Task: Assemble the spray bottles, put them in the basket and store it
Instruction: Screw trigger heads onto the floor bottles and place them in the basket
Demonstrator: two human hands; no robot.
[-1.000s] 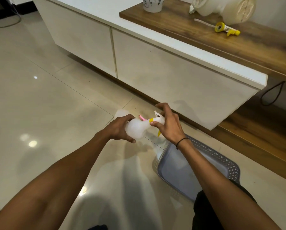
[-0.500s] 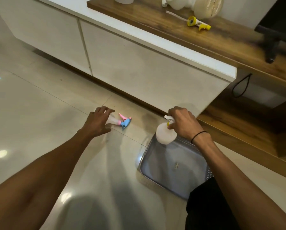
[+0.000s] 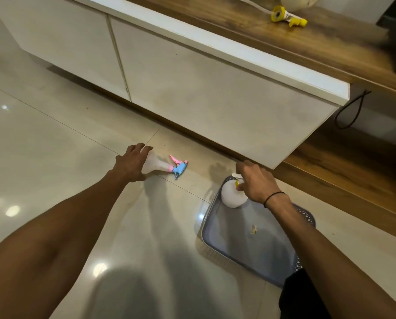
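Observation:
A white spray bottle with a pink and blue trigger head (image 3: 164, 166) lies on its side on the floor. My left hand (image 3: 132, 162) rests on its body, fingers curled over it. My right hand (image 3: 255, 182) grips the yellow and white trigger head of a second white spray bottle (image 3: 232, 195), which hangs upright over the far corner of the grey perforated basket (image 3: 307, 221). The basket sits on the floor at the right and has a small scrap inside. A loose yellow trigger head with its tube (image 3: 286, 16) lies on the wooden shelf above.
A white cabinet (image 3: 215, 93) runs along the back, its corner jutting out above the basket. A wooden ledge (image 3: 344, 171) runs beneath it at the right, with a black cable (image 3: 351, 111) hanging there. A pale bottle sits at the shelf's top edge. Glossy tile floor spreads to the left.
One second ago both hands held the yellow-headed bottle together. My right hand has carried it over the basket, while my left hand reached to the pink and blue bottle on the floor.

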